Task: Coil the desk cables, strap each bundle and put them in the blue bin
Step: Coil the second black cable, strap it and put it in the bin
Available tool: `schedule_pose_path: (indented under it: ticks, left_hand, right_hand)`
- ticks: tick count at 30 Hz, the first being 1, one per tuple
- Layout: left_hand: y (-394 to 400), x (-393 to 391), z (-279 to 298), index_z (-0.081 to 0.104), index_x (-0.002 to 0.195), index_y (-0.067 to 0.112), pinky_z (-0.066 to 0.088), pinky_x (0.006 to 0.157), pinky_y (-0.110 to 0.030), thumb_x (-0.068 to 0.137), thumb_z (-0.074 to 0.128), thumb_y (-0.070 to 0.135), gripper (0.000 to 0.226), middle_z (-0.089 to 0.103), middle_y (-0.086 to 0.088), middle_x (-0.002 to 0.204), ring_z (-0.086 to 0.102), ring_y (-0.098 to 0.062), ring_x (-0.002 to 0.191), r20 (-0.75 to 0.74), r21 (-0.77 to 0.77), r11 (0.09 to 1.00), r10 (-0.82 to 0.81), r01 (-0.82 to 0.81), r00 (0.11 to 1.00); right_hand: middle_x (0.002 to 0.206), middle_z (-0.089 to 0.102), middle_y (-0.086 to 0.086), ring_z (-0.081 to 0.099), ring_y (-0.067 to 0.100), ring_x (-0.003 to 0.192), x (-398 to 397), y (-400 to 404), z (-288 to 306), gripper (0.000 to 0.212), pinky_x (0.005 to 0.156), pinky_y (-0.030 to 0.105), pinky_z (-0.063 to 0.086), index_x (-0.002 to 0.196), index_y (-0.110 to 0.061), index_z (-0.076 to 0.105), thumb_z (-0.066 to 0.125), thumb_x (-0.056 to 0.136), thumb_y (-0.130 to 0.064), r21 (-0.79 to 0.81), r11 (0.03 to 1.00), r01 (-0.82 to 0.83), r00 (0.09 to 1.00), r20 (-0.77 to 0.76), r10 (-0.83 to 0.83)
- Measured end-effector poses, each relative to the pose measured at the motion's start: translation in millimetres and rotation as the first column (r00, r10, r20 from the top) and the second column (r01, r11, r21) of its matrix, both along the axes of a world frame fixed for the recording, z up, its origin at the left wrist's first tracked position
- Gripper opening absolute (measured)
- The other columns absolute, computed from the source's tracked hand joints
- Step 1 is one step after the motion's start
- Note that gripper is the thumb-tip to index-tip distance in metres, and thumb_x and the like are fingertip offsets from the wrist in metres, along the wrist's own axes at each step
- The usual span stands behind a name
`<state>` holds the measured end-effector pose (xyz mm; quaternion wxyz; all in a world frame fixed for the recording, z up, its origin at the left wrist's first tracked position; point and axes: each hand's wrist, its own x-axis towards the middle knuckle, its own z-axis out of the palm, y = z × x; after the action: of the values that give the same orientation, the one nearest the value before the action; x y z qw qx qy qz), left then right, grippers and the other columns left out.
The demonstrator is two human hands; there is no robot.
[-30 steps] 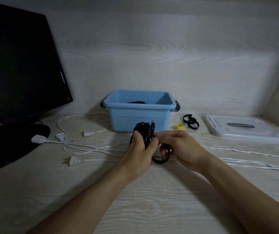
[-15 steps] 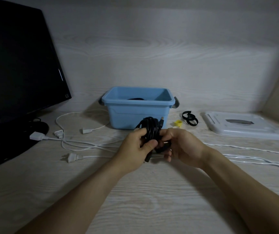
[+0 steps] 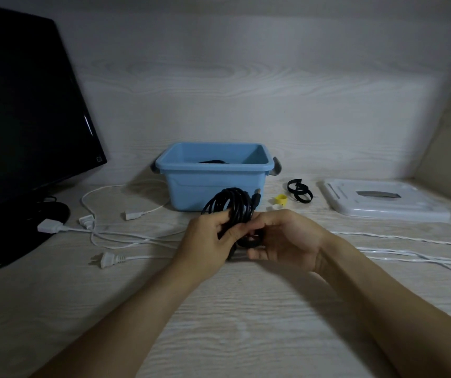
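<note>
At the table's middle, just before the one blue bin (image 3: 213,186), we see the left hand (image 3: 205,241) and right hand (image 3: 287,238) both gripping one coiled black cable (image 3: 229,205); two black straps (image 3: 299,190) lie near the far edge.

My desk (image 3: 218,323) is pale wood-grain laminate, matt. The blue bin (image 3: 213,186) looks like smooth plastic, as does the white lid (image 3: 382,203) far right. The black cable coil (image 3: 232,205) is smooth and rubbery; the monitor (image 3: 28,105) is glossy.
</note>
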<state>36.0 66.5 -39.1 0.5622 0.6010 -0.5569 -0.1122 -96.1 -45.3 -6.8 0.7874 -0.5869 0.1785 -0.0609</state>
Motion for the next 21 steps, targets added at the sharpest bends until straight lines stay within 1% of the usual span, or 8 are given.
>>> schedule_pose_path:
  ticks: [3, 6, 8, 11, 14, 17, 19, 21]
  left_hand:
    - [-1, 6, -1, 0.075, 0.097, 0.014, 0.056, 0.074, -0.029, 0.096, 0.061, 0.021, 0.015, 0.074, 0.007, 0.087, 0.069, -0.005, 0.084, 0.151, -0.021, 0.990, 0.142, -0.140, 0.978]
    - [0, 9, 0, 0.074, 0.086, 0.011, 0.046, 0.064, -0.014, 0.097, 0.059, 0.021, 0.020, 0.072, 0.008, 0.077, 0.064, -0.003, 0.078, 0.200, -0.013, 0.976, 0.217, -0.219, 0.956]
    - [0, 7, 0, 0.073, 0.087, 0.010, 0.041, 0.062, -0.011, 0.097, 0.058, 0.019, 0.020, 0.070, 0.010, 0.075, 0.062, -0.003, 0.077, 0.227, 0.007, 0.974, 0.217, -0.224, 0.949]
    - [-1, 8, 1, 0.071, 0.090, 0.009, 0.040, 0.059, -0.014, 0.098, 0.056, 0.019, 0.020, 0.068, 0.002, 0.074, 0.061, -0.007, 0.072, 0.253, 0.020, 0.963, 0.254, -0.268, 0.933]
    - [1, 10, 3, 0.068, 0.088, 0.014, 0.040, 0.058, -0.014, 0.100, 0.053, 0.020, 0.020, 0.067, 0.005, 0.070, 0.061, -0.006, 0.068, 0.221, 0.023, 0.954, 0.288, -0.300, 0.932]
    - [1, 10, 6, 0.069, 0.093, 0.017, 0.038, 0.060, -0.015, 0.102, 0.048, 0.020, 0.023, 0.063, 0.011, 0.074, 0.059, -0.003, 0.071, 0.231, 0.050, 0.956, 0.269, -0.287, 0.935]
    - [3, 8, 7, 0.066, 0.084, 0.023, 0.036, 0.060, -0.010, 0.100, 0.049, 0.013, 0.026, 0.061, 0.015, 0.073, 0.058, 0.002, 0.071, 0.253, 0.070, 0.963, 0.233, -0.259, 0.939]
    - [6, 7, 8, 0.066, 0.079, 0.027, 0.037, 0.063, -0.005, 0.093, 0.051, -0.002, 0.036, 0.062, 0.018, 0.073, 0.059, 0.008, 0.075, 0.257, 0.061, 0.969, 0.217, -0.240, 0.942]
  right_hand:
    - [0.098, 0.064, 0.012, 0.064, 0.020, 0.087, 0, -1, 0, 0.022, 0.068, 0.029, 0.058, 0.108, -0.001, 0.068, 0.063, 0.088, -0.009, 0.017, 0.998, 0.061, 0.998, 0.032, -0.061]
    - [0.101, 0.069, 0.017, 0.066, 0.023, 0.090, 1, 0, -1, 0.017, 0.066, 0.029, 0.057, 0.106, 0.003, 0.069, 0.055, 0.096, -0.001, -0.073, 0.989, 0.125, 0.992, 0.025, -0.123]
    - [0.096, 0.071, 0.018, 0.069, 0.021, 0.079, 1, 2, -1, 0.018, 0.061, 0.028, 0.057, 0.102, 0.004, 0.069, 0.052, 0.096, 0.004, -0.179, 0.973, 0.145, 0.989, -0.006, -0.149]
    - [0.078, 0.070, 0.020, 0.070, 0.027, 0.062, 1, 5, 1, 0.010, 0.054, 0.031, 0.058, 0.102, 0.005, 0.060, 0.051, 0.097, 0.004, -0.380, 0.905, 0.191, 0.974, -0.037, -0.222]
    - [0.067, 0.068, 0.017, 0.066, 0.029, 0.052, -3, 2, 5, 0.009, 0.051, 0.033, 0.058, 0.103, -0.001, 0.054, 0.058, 0.095, 0.001, -0.449, 0.868, 0.214, 0.973, 0.017, -0.231]
    - [0.081, 0.072, 0.022, 0.072, 0.034, 0.067, -8, 0, 10, 0.017, 0.064, 0.038, 0.061, 0.110, 0.001, 0.064, 0.053, 0.096, 0.003, -0.505, 0.858, 0.099, 0.994, 0.091, -0.062]
    - [0.101, 0.073, 0.025, 0.072, 0.040, 0.094, -12, -5, 10, 0.031, 0.084, 0.042, 0.060, 0.115, 0.002, 0.069, 0.056, 0.086, -0.001, -0.428, 0.903, -0.047, 0.982, 0.147, 0.120]
    - [0.119, 0.068, 0.027, 0.064, 0.041, 0.115, -16, -9, 10, 0.049, 0.098, 0.046, 0.053, 0.122, 0.001, 0.067, 0.058, 0.074, -0.004, -0.314, 0.927, -0.206, 0.936, 0.214, 0.280]
